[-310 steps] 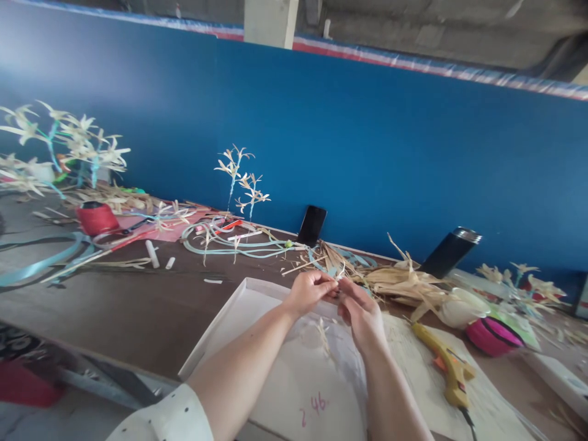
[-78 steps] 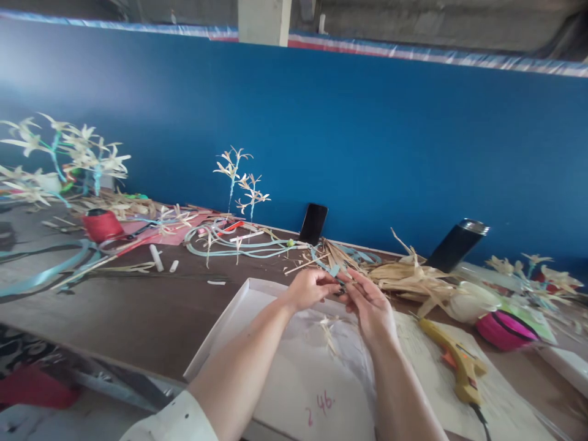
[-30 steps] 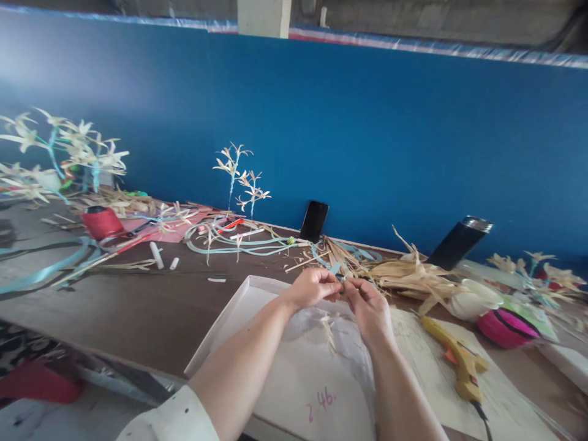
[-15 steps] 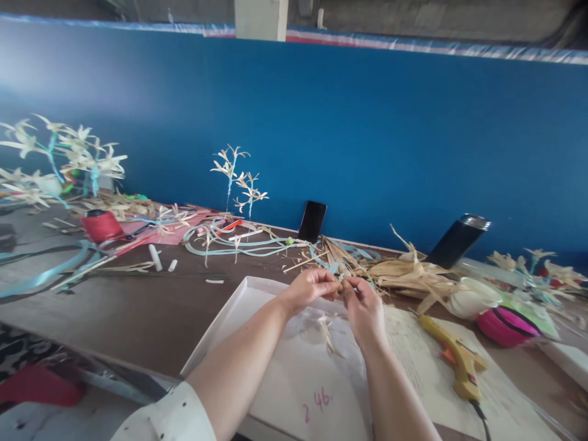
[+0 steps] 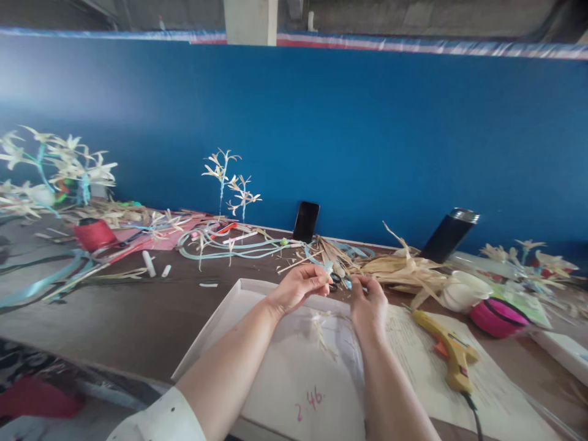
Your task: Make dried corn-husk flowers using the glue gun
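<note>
I see a thin pale-blue strip [image 5: 348, 283], tiny, held up just above the white tray's far edge [image 5: 257, 284]

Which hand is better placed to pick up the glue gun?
Right, probably. The right hand is nearer the glue gun, which lies on its side of the tray. The left hand pinches a small straw piece and would have to cross over.

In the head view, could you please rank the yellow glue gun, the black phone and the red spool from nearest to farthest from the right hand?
1. Yellow glue gun, just to the right of the right hand.
2. Black phone, behind it against the blue wall.
3. Red spool, far left.
</note>
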